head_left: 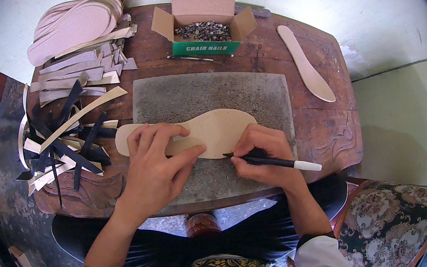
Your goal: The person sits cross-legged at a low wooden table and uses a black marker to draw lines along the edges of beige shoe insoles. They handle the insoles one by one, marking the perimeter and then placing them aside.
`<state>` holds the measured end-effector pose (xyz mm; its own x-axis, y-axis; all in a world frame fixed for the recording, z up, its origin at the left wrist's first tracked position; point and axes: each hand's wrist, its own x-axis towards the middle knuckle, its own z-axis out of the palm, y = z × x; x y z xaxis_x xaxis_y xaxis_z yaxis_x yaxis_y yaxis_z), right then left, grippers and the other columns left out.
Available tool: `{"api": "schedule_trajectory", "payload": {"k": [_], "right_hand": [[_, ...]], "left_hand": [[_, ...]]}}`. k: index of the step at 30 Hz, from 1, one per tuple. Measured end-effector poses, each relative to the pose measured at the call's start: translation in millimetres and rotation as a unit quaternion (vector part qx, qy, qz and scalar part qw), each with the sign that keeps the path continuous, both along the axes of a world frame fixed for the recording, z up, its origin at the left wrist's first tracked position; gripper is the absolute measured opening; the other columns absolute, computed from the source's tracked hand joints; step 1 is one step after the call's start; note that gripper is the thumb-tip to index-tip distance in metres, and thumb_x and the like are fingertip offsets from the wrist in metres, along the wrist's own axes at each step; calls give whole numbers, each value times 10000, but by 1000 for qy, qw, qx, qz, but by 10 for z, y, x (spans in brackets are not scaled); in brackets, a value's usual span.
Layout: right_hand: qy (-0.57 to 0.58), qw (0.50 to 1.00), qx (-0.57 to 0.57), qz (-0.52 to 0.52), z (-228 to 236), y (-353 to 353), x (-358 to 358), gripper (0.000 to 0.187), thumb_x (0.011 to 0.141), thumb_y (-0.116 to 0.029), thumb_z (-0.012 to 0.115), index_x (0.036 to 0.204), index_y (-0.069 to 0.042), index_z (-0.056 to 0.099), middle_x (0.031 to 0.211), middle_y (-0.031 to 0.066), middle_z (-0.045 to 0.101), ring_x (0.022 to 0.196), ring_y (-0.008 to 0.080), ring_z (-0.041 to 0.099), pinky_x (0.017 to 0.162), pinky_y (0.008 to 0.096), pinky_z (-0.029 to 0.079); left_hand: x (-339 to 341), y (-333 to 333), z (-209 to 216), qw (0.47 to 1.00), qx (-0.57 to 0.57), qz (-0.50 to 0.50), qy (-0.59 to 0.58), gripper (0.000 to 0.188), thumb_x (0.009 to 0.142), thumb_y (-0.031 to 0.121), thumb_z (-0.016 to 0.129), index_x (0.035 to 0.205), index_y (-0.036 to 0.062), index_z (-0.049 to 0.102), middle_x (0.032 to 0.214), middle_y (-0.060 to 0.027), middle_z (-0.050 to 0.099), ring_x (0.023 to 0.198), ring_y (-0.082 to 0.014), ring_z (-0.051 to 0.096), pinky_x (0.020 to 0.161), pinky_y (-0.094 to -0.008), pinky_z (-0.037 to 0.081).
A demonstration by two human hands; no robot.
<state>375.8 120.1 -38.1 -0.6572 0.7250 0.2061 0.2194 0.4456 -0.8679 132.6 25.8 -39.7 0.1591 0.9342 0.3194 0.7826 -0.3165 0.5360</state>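
A beige shoe insole lies sideways on a grey stone slab, its wide forefoot end to the right. My left hand holds it down, fingertips on the narrow middle and thumb across its near edge. That hand hides part of the heel half. In my right hand is a black marker pen with a white end, pinched between thumb and fingers. The dark tip touches or nearly touches the near edge of the forefoot.
A stack of pinkish insoles and piled grey strips sit far left. Black and cream offcuts lie nearer. Behind the slab stand an open box of nails and a thin pen. Another insole rests at the right.
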Motion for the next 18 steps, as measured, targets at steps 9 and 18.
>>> {"api": "schedule_trajectory", "payload": {"k": [9, 18], "right_hand": [[97, 989, -100, -53, 42, 54, 144, 174, 773, 42, 761, 889, -24, 649, 894, 66, 667, 816, 146, 671, 681, 291, 535], [40, 998, -40, -36, 70, 116, 82, 178, 761, 31, 776, 869, -20, 645, 895, 77, 668, 811, 144, 654, 705, 273, 508]], "left_hand": [[-15, -3, 10, 1000, -5, -6, 17, 360, 753, 104, 785, 1095, 216, 780, 1224, -47, 609, 1191, -283, 548, 1071, -505, 345], [-117, 25, 62, 997, -13, 1, 76, 401, 728, 80, 780, 1095, 241, 789, 1243, -44, 618, 1265, -278, 556, 1167, -572, 286]]}}
